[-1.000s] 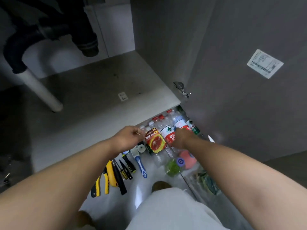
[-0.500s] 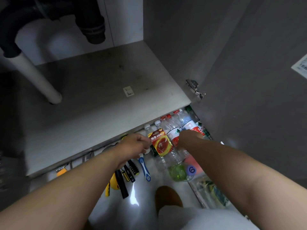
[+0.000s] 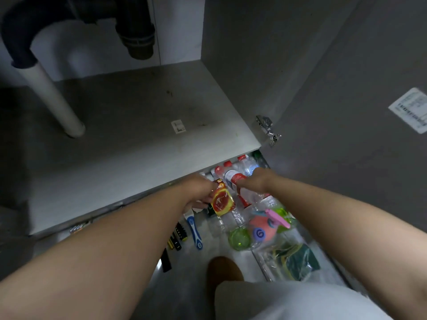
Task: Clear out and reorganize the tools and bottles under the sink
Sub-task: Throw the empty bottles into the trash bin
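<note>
The head camera looks down past both forearms at a yellow-and-red packet (image 3: 222, 202), which lies on top of a row of clear bottles (image 3: 232, 175) on the floor, just in front of the cabinet shelf (image 3: 138, 139). The left hand (image 3: 198, 191) is at the packet's left edge, its fingers curled and pinching that edge. The right hand (image 3: 254, 181) is just right of the packet and rests on the bottles with its knuckles up. Its fingers bend down over a red-labelled bottle, but I cannot tell whether they close round it. Below and left of the packet lies a blue-and-white handle (image 3: 196, 230), and further left are black-and-yellow tools (image 3: 177, 237), partly hidden by the left forearm. Below and right of the packet are a green cup (image 3: 239, 239), a pink ball (image 3: 260, 228) and a pink clip (image 3: 278, 218). A bag of sponges (image 3: 297, 258) lies further that way. Directly below the packet a knee (image 3: 224, 270) shows. Above the packet the shelf holds only a small white tag (image 3: 178, 126). A white pipe (image 3: 52, 98) stands at the shelf's far left, and a black drain (image 3: 137, 31) hangs over its back. Up and right of the packet are a metal hinge (image 3: 266, 130) and the open door (image 3: 346, 158), which carries a label (image 3: 410, 109).
</note>
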`<act>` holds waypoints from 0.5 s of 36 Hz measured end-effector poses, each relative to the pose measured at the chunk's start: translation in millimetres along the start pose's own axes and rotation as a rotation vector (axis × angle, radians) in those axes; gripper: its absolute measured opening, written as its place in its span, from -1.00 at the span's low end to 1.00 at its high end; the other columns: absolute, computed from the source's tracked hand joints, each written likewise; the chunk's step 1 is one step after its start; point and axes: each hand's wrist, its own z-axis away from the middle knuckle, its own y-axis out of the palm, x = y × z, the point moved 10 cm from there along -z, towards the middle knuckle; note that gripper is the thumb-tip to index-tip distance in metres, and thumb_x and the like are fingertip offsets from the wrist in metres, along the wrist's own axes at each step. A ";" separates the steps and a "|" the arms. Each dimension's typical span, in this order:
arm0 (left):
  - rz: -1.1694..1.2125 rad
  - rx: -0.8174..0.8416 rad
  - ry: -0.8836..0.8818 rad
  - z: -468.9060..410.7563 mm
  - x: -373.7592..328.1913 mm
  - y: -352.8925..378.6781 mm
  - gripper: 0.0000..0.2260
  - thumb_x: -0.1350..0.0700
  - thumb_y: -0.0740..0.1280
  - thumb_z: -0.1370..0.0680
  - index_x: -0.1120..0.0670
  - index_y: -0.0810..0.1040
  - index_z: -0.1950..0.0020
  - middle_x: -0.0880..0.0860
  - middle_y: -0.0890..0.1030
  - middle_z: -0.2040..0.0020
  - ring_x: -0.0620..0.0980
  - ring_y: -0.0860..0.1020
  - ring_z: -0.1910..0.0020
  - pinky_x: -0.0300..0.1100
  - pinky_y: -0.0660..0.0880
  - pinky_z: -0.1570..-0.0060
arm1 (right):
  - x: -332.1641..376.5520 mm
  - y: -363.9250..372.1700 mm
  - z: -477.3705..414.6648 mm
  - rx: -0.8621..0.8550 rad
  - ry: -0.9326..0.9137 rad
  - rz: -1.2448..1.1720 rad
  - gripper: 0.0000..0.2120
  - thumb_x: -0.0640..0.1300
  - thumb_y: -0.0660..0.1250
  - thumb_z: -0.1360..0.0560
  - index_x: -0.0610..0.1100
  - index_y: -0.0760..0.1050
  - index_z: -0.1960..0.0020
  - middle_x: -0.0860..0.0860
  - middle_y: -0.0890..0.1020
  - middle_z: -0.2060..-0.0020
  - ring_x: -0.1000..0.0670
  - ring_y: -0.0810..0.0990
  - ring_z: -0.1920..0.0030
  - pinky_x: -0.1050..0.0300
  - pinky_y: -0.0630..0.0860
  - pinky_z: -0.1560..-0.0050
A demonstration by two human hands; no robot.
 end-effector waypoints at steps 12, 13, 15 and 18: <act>0.356 0.168 -0.062 14.5 3.2 10.7 -0.47 -0.06 0.51 -0.51 0.17 0.48 -0.36 0.25 0.68 -0.15 0.22 0.70 -0.04 0.15 0.62 -0.11 | 51.4 29.5 57.4 0.607 -0.190 -0.624 -0.87 -0.16 0.36 -0.58 -0.07 0.53 -0.13 -0.10 0.73 -0.05 -0.09 0.72 -0.07 0.05 0.59 -0.12; 0.349 0.137 -0.038 13.6 3.5 1.9 -0.48 0.01 0.52 -0.50 0.20 0.46 -0.36 0.26 0.68 -0.13 0.22 0.70 0.03 0.14 0.62 -0.07 | 56.3 35.4 57.0 0.621 -0.196 -0.643 -0.87 -0.16 0.35 -0.59 -0.07 0.54 -0.13 -0.11 0.72 -0.07 -0.09 0.72 -0.08 0.08 0.63 -0.06; 0.291 0.092 -0.013 14.3 5.5 -15.2 -0.47 0.06 0.54 -0.48 0.19 0.45 -0.36 0.28 0.67 -0.14 0.23 0.69 0.06 0.15 0.62 -0.07 | 59.7 48.4 46.6 0.573 -0.172 -0.632 -0.87 -0.12 0.37 -0.58 -0.08 0.55 -0.12 -0.10 0.73 -0.06 -0.08 0.73 -0.05 0.13 0.63 0.08; 0.229 0.013 0.005 13.9 13.5 -42.5 -0.45 0.04 0.57 -0.45 0.10 0.43 -0.35 0.24 0.66 -0.15 0.23 0.69 -0.05 0.26 0.60 -0.12 | 48.4 64.8 15.8 0.324 -0.104 -0.476 -0.71 -0.09 0.44 -0.50 -0.13 0.50 -0.18 -0.11 0.72 0.03 -0.06 0.71 0.09 0.11 0.58 0.09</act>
